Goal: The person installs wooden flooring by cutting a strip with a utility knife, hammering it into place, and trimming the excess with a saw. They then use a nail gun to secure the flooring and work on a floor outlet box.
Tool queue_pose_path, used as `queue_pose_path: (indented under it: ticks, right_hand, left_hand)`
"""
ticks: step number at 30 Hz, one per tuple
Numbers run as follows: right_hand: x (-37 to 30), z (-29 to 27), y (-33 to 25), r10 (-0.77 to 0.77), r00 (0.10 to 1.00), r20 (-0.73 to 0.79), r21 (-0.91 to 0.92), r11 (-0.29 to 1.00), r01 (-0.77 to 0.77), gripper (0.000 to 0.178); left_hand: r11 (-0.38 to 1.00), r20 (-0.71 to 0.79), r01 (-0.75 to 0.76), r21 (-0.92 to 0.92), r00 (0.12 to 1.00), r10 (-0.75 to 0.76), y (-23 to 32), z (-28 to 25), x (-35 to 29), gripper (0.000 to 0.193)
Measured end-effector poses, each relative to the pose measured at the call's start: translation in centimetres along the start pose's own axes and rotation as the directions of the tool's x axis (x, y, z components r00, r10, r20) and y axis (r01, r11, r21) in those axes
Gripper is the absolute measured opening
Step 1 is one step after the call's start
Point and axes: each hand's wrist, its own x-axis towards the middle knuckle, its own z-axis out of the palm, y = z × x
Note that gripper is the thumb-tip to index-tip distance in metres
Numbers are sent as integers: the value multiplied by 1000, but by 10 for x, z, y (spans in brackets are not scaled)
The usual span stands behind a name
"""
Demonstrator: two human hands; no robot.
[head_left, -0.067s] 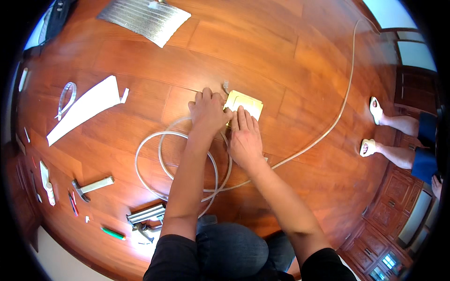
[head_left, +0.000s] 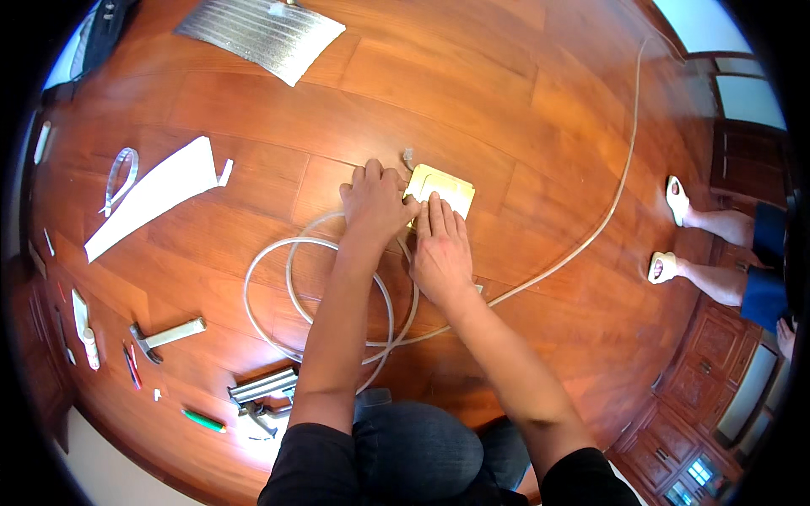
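A flat yellow square piece (head_left: 447, 187), shiny on top, lies on the wooden floor in front of me. The fingers of my right hand (head_left: 443, 253) are stretched out flat over its near edge. My left hand (head_left: 374, 202) is at its left side, fingers bent and thumb reaching to the edge; what they close on is hidden. Just beyond the yellow piece shows a small clear plug-like end (head_left: 407, 158). A pale cable (head_left: 391, 316) lies in loops under and around my forearms and runs off to the far right.
At left lie a hammer (head_left: 169, 335), red-handled pliers (head_left: 132, 368), a green pen-like tool (head_left: 203, 420), a white sheet (head_left: 160, 196) and a coiled strip (head_left: 121, 181). A metal tool (head_left: 263, 386) sits by my left arm. A silvery mat (head_left: 266, 38) lies far off. Another person's slippered feet (head_left: 675, 200) stand at right.
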Motion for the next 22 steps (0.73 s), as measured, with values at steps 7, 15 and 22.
queue_pose_path:
  ticks: [7,15,22]
  right_hand:
    - [0,0,-2,23,997,79,-30,999,-20,65]
    - [-11,1,21,-40,999,6,142,989,39,63]
    - [-80,-13,21,-34,986,-161,164,984,61,73]
  left_hand:
    - [993,-47,-89,-75,995,86,-13,7,-2,27]
    - [963,-210,-256,-87,949,234,-23,36,-50,45]
    - [832,-150,-519,194,823,549,-29,35,-82,54]
